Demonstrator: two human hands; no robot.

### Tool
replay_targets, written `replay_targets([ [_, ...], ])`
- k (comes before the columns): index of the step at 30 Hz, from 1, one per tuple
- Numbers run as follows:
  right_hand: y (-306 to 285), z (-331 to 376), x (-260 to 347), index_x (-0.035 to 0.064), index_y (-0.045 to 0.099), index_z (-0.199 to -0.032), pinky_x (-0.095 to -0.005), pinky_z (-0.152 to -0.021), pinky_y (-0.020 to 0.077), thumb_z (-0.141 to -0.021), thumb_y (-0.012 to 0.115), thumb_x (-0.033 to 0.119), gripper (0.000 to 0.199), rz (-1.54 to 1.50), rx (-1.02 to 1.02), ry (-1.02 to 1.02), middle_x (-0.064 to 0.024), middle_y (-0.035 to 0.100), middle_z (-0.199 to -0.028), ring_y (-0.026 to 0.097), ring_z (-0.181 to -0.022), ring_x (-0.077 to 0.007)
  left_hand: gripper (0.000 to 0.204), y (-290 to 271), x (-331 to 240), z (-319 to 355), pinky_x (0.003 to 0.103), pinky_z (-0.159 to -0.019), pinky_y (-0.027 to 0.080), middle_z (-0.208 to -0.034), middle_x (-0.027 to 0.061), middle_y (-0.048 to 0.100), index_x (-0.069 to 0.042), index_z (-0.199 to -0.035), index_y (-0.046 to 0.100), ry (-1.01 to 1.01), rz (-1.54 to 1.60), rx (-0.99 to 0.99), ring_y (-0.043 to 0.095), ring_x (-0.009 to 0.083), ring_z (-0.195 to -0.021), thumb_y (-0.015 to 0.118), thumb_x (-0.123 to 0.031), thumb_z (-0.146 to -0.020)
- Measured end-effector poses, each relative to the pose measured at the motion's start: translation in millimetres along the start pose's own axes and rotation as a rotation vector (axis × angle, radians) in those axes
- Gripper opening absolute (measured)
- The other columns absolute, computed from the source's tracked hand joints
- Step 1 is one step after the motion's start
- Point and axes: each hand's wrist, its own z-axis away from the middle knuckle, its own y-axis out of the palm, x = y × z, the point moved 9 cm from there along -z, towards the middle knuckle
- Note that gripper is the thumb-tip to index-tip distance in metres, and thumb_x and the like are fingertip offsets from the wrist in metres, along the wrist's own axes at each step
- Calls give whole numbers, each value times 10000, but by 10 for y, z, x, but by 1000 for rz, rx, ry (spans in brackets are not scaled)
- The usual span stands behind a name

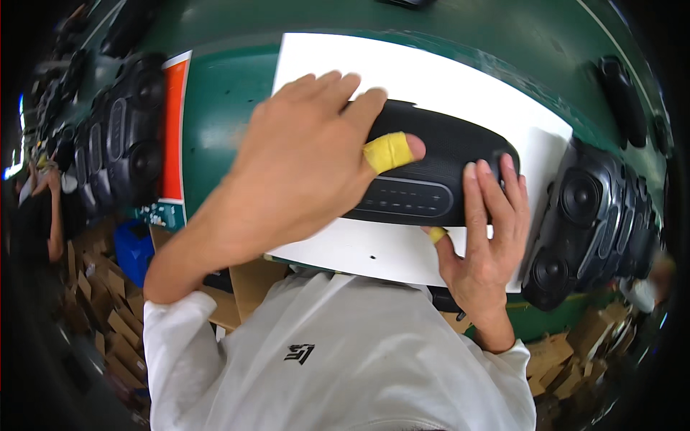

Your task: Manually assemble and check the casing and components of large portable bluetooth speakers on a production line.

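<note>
A long black speaker (438,147) with rounded ends and an oval button panel lies across a white board in front of me. My left hand (305,144) is over its left end, which it hides. The fingers of that hand stretch toward the far side, and the thumb, wrapped in yellow tape, reaches across the speaker's top. At the right end my right hand (492,223) grips the speaker. Its fingers lie over the end, and its taped thumb is at the near edge.
The white board (359,251) rests on a green table (215,118). Black speakers (575,215) stand in a row at the right, and more (136,136) at the left beside an orange-red strip (175,129). Below are a blue bin (134,251) and cardboard pieces (118,316). A person (43,215) is at far left.
</note>
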Motion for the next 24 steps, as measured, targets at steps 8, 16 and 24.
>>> replay_targets([
  [8, -212, -76, -381, -9, 729, -1370, -533, -1149, 494, -826, 852, 121, 572, -379, 9, 91, -166, 684, -1422, 632, -1362, -411, 228, 296, 28, -62, 482, -811, 581, -989, 219, 797, 10, -1126, 768, -63, -52, -71, 757, 411, -860, 668, -149, -996],
  [16, -36, -786, -161, -78, 756, -1126, -484, -893, 593, -1087, 646, 315, 410, -78, -168, 112, -272, 774, -1045, 751, -996, -421, 192, 304, 3, -54, 493, -776, 572, -885, 217, 773, 25, -1052, 759, -23, -72, -91, 740, 405, -799, 652, -117, -979],
  [24, 323, -1048, -141, -14, 771, -899, -580, -782, 571, -1116, 515, 326, 478, 75, 136, 257, -283, 737, -791, 730, -764, -491, 148, -123, 95, 145, 434, -829, 574, -892, 196, 745, 37, -1059, 739, 184, 162, -497, 743, 357, -840, 675, -62, -970],
])
